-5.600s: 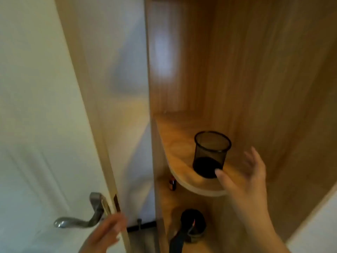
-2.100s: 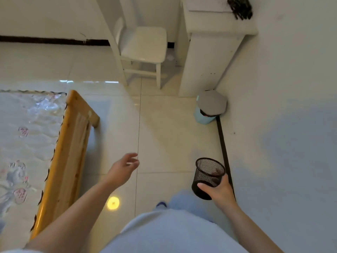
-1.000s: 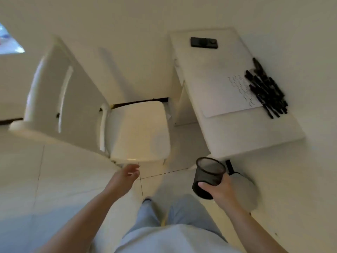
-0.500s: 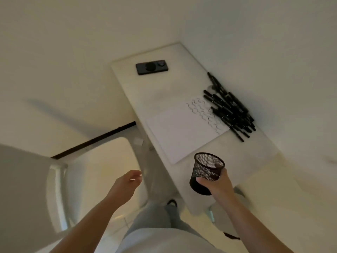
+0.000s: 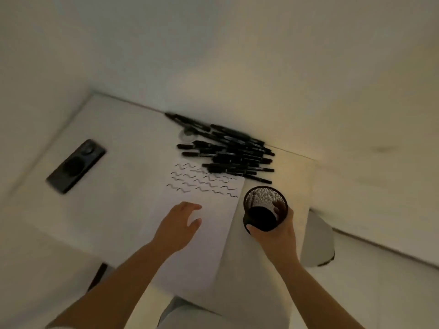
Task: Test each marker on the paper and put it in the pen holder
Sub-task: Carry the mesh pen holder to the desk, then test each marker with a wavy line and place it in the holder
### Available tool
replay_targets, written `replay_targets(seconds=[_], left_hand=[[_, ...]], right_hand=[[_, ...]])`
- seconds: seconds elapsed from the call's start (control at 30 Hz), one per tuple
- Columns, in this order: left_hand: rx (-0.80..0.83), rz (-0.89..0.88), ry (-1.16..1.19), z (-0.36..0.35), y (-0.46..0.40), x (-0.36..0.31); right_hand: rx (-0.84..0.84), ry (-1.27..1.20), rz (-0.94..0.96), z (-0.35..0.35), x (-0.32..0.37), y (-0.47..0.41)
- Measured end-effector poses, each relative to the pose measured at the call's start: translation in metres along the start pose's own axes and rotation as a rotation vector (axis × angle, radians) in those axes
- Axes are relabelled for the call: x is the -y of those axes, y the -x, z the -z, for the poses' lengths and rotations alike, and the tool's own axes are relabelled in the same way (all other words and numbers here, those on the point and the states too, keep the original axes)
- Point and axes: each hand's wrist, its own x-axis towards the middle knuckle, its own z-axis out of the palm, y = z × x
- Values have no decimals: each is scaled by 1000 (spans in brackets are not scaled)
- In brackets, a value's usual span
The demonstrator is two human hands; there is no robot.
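Obs., left to right across the desk [image 5: 123,143].

Phone [image 5: 76,166]: dark, flat, near the desk's left edge, well apart from everything else. Not part of the task.

Left hand [image 5: 179,225]: over the near half of the paper [image 5: 197,245], fingers spread loosely and holding nothing. Whether the palm touches the sheet, cannot tell. Half a second ago this hand hung off the desk's front edge; it has come in over the sheet.

Paper: white, lying mid-desk, near end reaching the front edge. Its far end carries rows of short wavy test strokes.

Markers [image 5: 228,150]: black, capped, heaped at the back edge against the wall, nearest ones overlapping the paper's far corner. None is in the holder.

Holder [image 5: 264,211]: black mesh cup, empty, just right of the paper's right edge, near the front right corner of the desk. Right hand [image 5: 275,233] is wrapped around its lower wall, thumb on the near side, fingers showing through the mesh on the far side. Cannot tell whether the base is down on the desk yet.

Change: a second ago the holder was being carried below desk level; it is now over the desk beside the markers.

Judgement: setup is nearly done. Next step likely calls for releasing the holder and picking up the first marker.
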Motion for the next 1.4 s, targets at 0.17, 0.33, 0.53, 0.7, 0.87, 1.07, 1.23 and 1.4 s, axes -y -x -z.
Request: replay_targets(seconds=[0.17, 0.33, 0.53, 0.7, 0.87, 1.07, 1.23, 1.4], left_hand=[[191, -473, -514, 13, -79, 22], [302, -732, -719, 14, -113, 43], [287, -743, -754, 10, -117, 43], [237, -766, -731, 6, -116, 43], [146, -816, -693, -1, -118, 52], [52, -854, -635, -7, -119, 57], [-9, -890, -571, -11, -121, 60], [-110, -927, -493, -13, -120, 64]], right_hand=[[-330, -86, -173, -28, 3, -4], [-504, -97, -189, -48, 1, -7], [-553, -87, -176, -55, 2, -20], [-588, -115, -126, -58, -8, -29], [-578, -75, -18, -59, -25, -37], [-618, -35, 104, -62, -31, -43], [-649, -42, 185, -62, -39, -47], [-675, -34, 234, -62, -43, -47]])
